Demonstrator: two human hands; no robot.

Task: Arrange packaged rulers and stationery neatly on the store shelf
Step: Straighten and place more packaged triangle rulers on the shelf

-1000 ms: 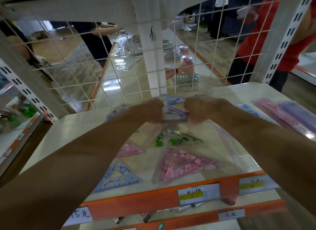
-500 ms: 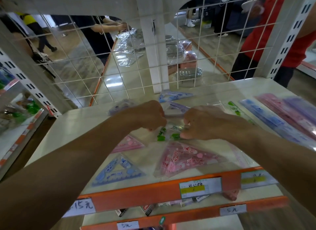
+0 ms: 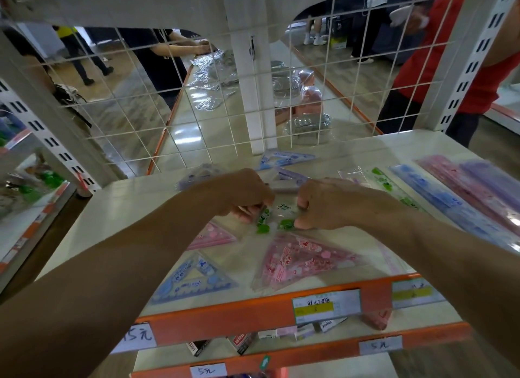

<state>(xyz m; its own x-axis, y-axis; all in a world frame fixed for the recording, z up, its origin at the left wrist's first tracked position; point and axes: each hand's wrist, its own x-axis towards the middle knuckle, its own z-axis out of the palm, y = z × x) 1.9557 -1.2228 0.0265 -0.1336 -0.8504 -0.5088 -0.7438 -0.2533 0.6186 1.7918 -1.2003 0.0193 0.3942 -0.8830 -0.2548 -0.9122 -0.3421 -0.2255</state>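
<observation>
The green packet lies on the shelf between both hands. Left hand and right hand each pinch one edge.

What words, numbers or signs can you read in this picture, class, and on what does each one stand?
"15元": handwritten white tag, left on the upper orange rail.
"5元": right-hand tag on the lower orange rail.
"5元": left-hand tag, same rail.
Up arrow: green sticker, same rail.
Too blurred to read: middle price label, right price label, green-printed packet, boxes below.
</observation>
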